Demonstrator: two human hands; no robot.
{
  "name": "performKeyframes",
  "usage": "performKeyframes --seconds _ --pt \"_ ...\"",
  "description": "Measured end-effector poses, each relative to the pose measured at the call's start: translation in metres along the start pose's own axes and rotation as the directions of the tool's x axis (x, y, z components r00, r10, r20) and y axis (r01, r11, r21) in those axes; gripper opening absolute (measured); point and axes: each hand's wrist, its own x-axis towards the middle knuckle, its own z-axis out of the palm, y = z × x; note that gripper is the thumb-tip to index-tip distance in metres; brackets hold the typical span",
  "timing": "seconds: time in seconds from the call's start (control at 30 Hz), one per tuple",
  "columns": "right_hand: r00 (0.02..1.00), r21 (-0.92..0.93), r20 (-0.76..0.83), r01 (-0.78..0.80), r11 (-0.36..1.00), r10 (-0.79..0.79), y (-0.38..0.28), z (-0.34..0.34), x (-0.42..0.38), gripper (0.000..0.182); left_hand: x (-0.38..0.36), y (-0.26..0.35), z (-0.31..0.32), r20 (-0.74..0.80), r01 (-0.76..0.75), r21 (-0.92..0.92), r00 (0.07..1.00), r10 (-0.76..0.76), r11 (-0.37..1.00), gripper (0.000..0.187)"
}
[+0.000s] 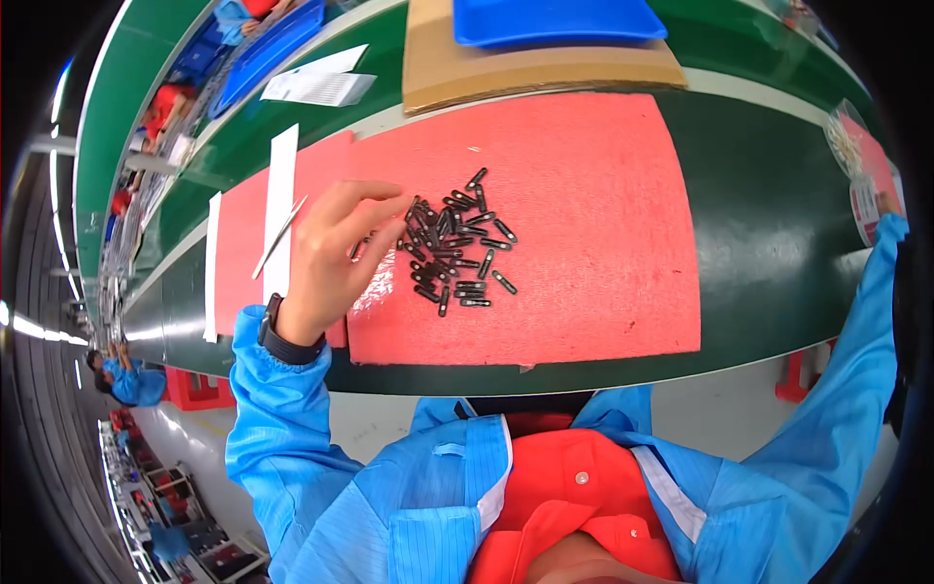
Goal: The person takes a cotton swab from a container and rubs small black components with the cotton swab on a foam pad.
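Observation:
My left hand (336,243), with a dark band on its wrist, hovers at the left edge of a loose pile of small black oblong parts (449,238). Its fingers are curved and apart, the tips just over the nearest pieces. The pile lies on a pink foam mat (603,224). Far out to the right, my right hand (887,202) is at the side of a clear plastic bag or tray (864,200) with a label and small pale bits in it. Most of that hand's fingers are hidden.
Tweezers (279,237) lie across a white strip (282,195) on the left. Behind the mat, a blue tray (559,21) rests on cardboard (545,74). Printed papers (316,86) lie at the back left. Other people work at the far left, one person (131,380) seated.

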Motion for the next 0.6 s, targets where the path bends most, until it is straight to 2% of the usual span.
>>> performKeyframes --seconds 0.1,0.13,0.23,0.33,0.43,0.47,0.5,0.53,0.57,0.6 --pt "1.000 0.005 -0.008 -0.009 1.000 0.009 0.003 -0.008 0.001 0.025 -0.021 -0.016 0.005 -0.071 0.192 0.029 0.979 -0.189 0.981 0.024" --pt "1.000 0.010 -0.013 -0.012 1.000 0.012 0.004 -0.011 0.001 0.026 -0.024 -0.017 0.007 -0.073 0.192 0.031 0.979 -0.189 0.981 0.024" --pt "0.999 0.029 -0.051 -0.010 1.000 0.012 0.003 -0.025 0.002 0.027 -0.030 -0.019 0.016 -0.006 0.379 -0.156 0.923 -0.385 0.912 0.024" --pt "0.990 0.059 -0.139 0.004 0.998 0.004 0.000 -0.059 -0.002 0.028 -0.030 -0.021 0.024 0.013 0.368 -0.208 0.928 -0.373 0.906 0.026" --pt "0.952 0.222 -0.306 0.090 0.971 -0.018 -0.039 -0.116 -0.019 0.029 -0.035 -0.025 0.028 0.022 0.348 -0.230 0.935 -0.353 0.909 0.026" --pt "0.944 0.359 -0.329 0.146 0.922 -0.021 -0.073 -0.140 -0.036 0.030 -0.035 -0.027 0.030 0.025 0.328 -0.225 0.943 -0.332 0.917 0.026" --pt "0.957 0.567 -0.290 0.190 0.802 -0.022 -0.122 -0.166 -0.061 0.030 -0.034 -0.028 0.032 0.027 0.307 -0.222 0.951 -0.308 0.926 0.027" --pt "0.980 0.788 -0.196 0.182 0.588 -0.041 -0.182 -0.191 -0.092 0.031 -0.033 -0.028 0.034 0.022 0.298 -0.230 0.953 -0.301 0.927 0.027" --pt "0.989 0.910 -0.093 0.130 0.394 -0.113 -0.241 -0.210 -0.122 0.031 -0.031 -0.026 0.036 0.013 0.273 -0.243 0.960 -0.279 0.931 0.025" --pt "0.979 0.972 -0.080 0.119 0.203 -0.188 -0.309 -0.222 -0.165 0.031 -0.028 -0.025 0.039 -0.001 0.246 -0.253 0.967 -0.255 0.936 0.023"
